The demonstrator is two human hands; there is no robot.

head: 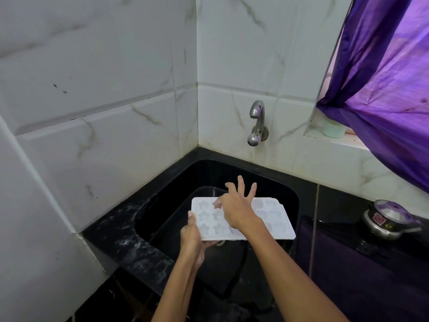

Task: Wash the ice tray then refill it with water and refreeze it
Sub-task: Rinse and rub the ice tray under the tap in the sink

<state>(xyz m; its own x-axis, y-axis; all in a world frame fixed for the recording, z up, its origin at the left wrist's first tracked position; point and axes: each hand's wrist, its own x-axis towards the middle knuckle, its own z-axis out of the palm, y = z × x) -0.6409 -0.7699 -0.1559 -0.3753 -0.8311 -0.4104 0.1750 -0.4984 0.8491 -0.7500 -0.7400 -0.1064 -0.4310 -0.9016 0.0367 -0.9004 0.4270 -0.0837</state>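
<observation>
A white ice tray (276, 225) with star and round moulds is held level over the black sink (287, 196). My left hand (191, 238) grips its near left corner, thumb on top and fingers underneath. My right hand (236, 205) lies over the middle of the tray with fingers spread; one fingertip touches a mould near the tray's far edge. A metal tap (257, 122) juts from the tiled wall above the sink; only a drip shows at its spout.
Tiled walls close in the sink at left and behind. A black counter (343, 205) runs right, carrying a steel pot with a lid (390, 219). A purple curtain (383, 84) hangs at upper right over a ledge with a pale green cup (333, 129).
</observation>
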